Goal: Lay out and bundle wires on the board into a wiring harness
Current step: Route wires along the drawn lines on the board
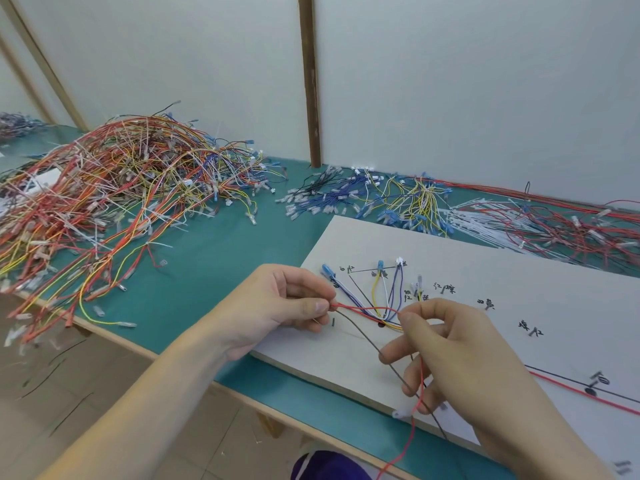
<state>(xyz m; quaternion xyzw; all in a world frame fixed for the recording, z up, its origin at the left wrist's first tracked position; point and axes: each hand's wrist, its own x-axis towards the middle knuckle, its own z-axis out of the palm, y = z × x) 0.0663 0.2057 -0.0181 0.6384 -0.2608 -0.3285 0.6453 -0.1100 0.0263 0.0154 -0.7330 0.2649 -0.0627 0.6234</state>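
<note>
The thin red wire, light and floppy and best gripped close to where it must bend, stretches between the left hand, pinching its end, and the right hand, pinching it above the white board.

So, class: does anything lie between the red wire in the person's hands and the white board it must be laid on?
Partly. The left hand and right hand pinch the red wire above the board, but the wires already laid cross beneath it. Elsewhere nothing visible intervenes.
</note>
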